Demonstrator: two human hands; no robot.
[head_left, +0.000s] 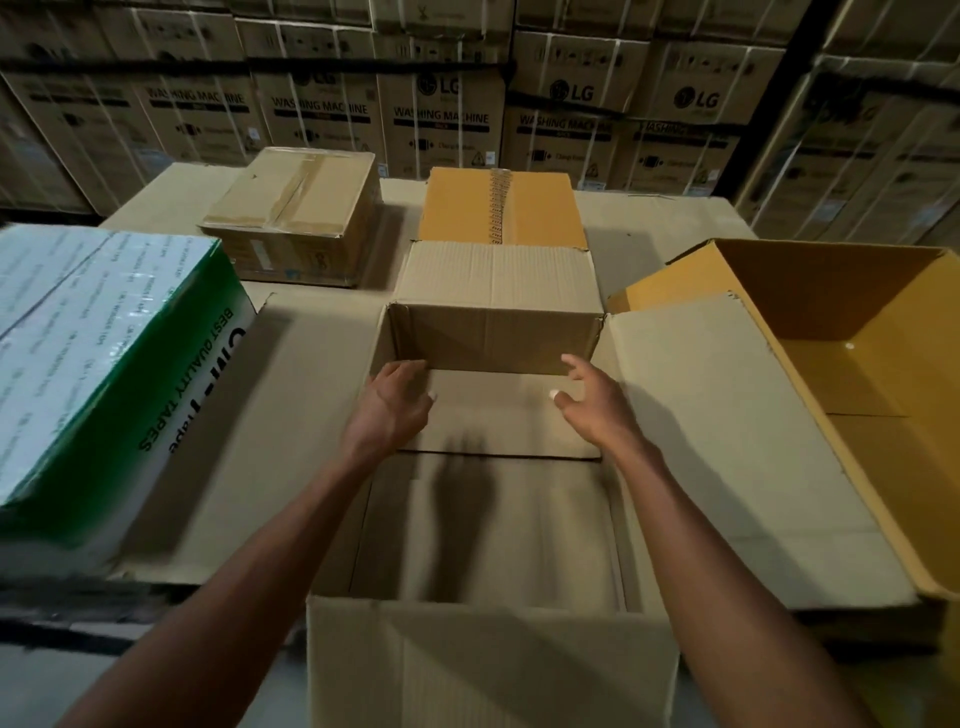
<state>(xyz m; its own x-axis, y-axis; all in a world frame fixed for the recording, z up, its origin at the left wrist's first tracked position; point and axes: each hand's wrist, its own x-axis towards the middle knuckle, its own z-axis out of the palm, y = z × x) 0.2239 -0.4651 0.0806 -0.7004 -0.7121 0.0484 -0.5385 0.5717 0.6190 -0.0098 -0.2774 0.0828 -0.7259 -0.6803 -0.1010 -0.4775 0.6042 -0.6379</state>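
- Head view: open cardboard box (493, 338) sits centre of the tabletop (660, 223), flaps folded out.
- left hand (390, 408) and right hand (592, 402) are over its opening, apart, fingers loose, gripping nothing. Can't tell if the left fingertips touch the far wall.
- Tape carton (104, 364) to the left, open yellow box (857, 358) to the right, small taped box (296, 213) behind.

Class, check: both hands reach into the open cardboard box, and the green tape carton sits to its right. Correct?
No. Left hand and right hand do reach into the open cardboard box, but the head view shows the green tape carton to its left.
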